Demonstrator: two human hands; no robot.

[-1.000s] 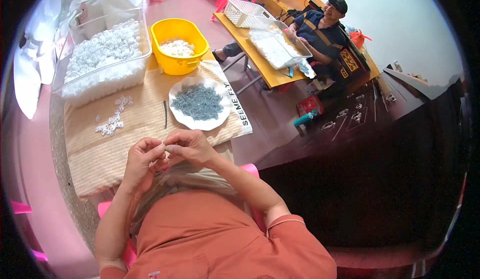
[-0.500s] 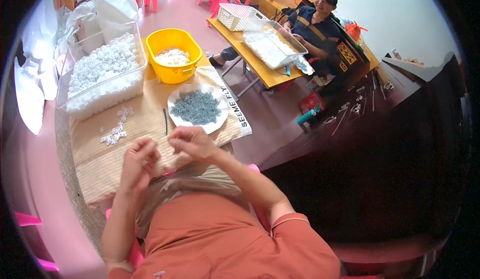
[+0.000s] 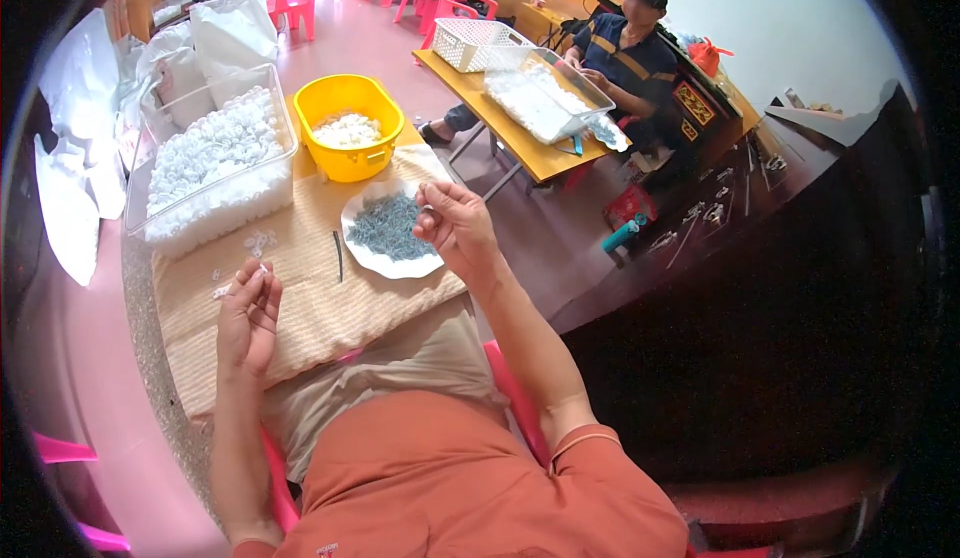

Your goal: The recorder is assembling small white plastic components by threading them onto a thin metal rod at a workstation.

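My left hand [image 3: 249,320] is raised over the left part of the cloth, thumb and fingertips pinched on a small white plastic piece [image 3: 264,269]. Just beyond it lie several loose white pieces [image 3: 260,241]. My right hand [image 3: 458,230] hovers at the right rim of a white scalloped plate [image 3: 408,270], its thumb and fingers closed in a pinch. Whatever those fingers hold is too small to make out. A heap of small grey-blue pieces [image 3: 385,223] fills the plate, partly hidden by the right hand. To the plate's left a thin dark strip [image 3: 338,256] rests on the cloth.
A clear bin [image 3: 215,203] heaped with white pieces stands at the back left, beside a yellow tub [image 3: 360,165] of white pieces. A ribbed beige cloth [image 3: 310,323] covers the table. Beyond, a person [image 3: 625,58] sits at another table [image 3: 548,161] bearing a clear bin and white basket [image 3: 465,46].
My hands have drawn apart: the right moved up and right to the plate's edge, the left slightly leftward. A white piece now shows in my left fingertips.
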